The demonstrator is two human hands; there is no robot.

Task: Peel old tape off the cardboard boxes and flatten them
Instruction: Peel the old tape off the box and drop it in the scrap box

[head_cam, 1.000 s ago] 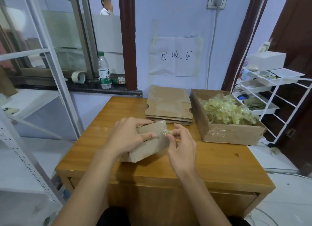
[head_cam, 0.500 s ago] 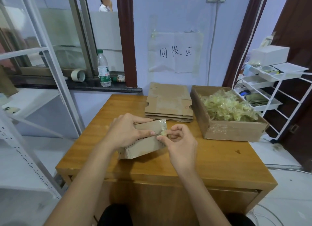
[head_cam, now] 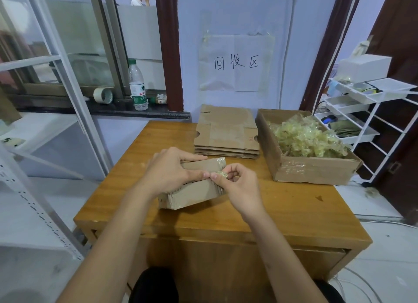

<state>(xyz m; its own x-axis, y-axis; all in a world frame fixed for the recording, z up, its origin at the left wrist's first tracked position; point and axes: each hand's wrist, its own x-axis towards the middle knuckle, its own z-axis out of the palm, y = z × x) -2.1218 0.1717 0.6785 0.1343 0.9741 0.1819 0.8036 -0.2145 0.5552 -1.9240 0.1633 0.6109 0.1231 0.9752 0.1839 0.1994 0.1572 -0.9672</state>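
Right now the peeling step is in hand: the left hand lies curled over the top of a small closed cardboard box, thumb along its far edge, pinning it to the bench, while the right hand pinches a crumpled end of clear tape between thumb and forefinger at the box's right end. A glossy band of the same tape wraps that end of the box — it is not yet off.

Next, I judge, the right hand has to draw the tape away along the seam, slowly enough that it does not tear (old tape tends to split), with the left bearing down so the box does not lift; only then can the flaps be opened and the box pressed flat.

Just beyond the hands lies a stack of flattened boxes, and beyond the right hand an open carton heaped with peeled tape — the likely place for this strip.

Against the frames from a second ago, the grip is much the same: left hand on top, right at the tape end. The right thumb and forefinger now sit closer to the left fingertips, and the box seems turned slightly on the bench.
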